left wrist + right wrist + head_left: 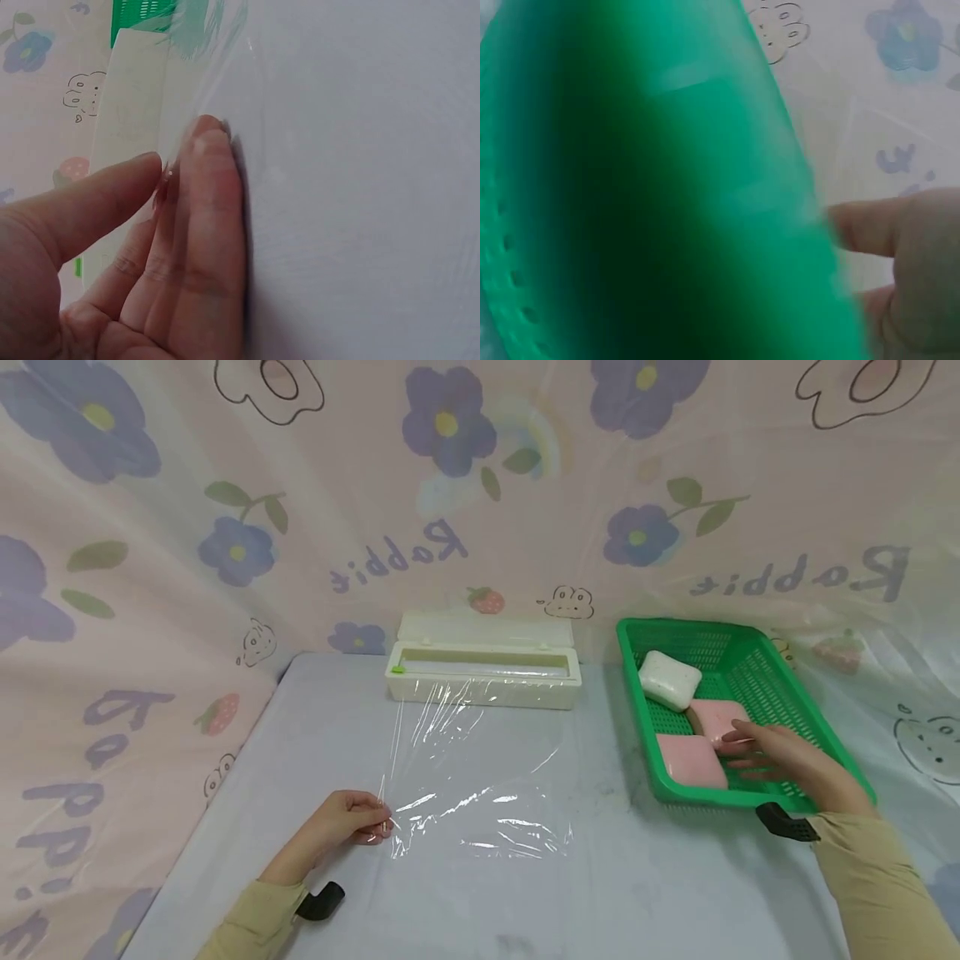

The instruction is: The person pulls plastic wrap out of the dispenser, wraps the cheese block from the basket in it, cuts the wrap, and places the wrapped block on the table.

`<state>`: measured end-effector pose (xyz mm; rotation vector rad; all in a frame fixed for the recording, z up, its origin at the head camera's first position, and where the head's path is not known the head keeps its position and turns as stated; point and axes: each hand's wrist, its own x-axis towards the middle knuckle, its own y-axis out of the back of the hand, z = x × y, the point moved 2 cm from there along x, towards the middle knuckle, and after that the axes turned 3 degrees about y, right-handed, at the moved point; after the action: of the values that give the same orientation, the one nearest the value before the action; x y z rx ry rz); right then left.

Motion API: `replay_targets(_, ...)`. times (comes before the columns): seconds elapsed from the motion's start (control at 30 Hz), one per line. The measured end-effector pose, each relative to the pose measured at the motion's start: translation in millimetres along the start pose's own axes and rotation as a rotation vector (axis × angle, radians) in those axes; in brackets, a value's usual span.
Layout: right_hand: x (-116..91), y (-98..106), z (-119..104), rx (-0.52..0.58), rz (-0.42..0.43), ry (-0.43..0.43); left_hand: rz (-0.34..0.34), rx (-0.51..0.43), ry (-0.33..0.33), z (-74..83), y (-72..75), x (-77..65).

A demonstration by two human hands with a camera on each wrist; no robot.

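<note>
A clear sheet of plastic wrap (480,793) runs from a white wrap dispenser box (483,692) toward the front of the table. My left hand (348,818) pinches the sheet's left front corner between thumb and fingers; the left wrist view shows the film at the thumb tip (146,169). Over the green basket (641,727), my right hand (787,764) has its fingers loosely extended beside two pink soap-like bars, the farther one (712,717) and the nearer one (693,762). Whether the fingertips touch them I cannot tell. In the right wrist view, the basket's wall hides most of that hand.
A white speckled bar (670,680) lies in the basket's far left part. The dispenser's lid (480,630) stands raised behind the box, with a small green slider (398,669) at its left end. Patterned cloth (525,527) hangs behind the white tabletop (315,727).
</note>
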<state>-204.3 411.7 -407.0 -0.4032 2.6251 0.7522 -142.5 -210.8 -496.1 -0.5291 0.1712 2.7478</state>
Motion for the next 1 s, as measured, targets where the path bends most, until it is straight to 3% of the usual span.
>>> replay_targets(0.27,-1,-6,-2,0.038,-0.017,-0.037,-0.020,-0.017,-0.026,2.5,-0.3,1.2)
replay_targets(0.47,-2,-8,-10,0.080,-0.040,-0.043,-0.010,-0.018,0.006,-0.3,-0.2,0.7)
replay_targets(1.0,0,3,-28,-0.001,-0.055,-0.042,-0.005,-0.023,0.012,0.1,0.7,-0.6)
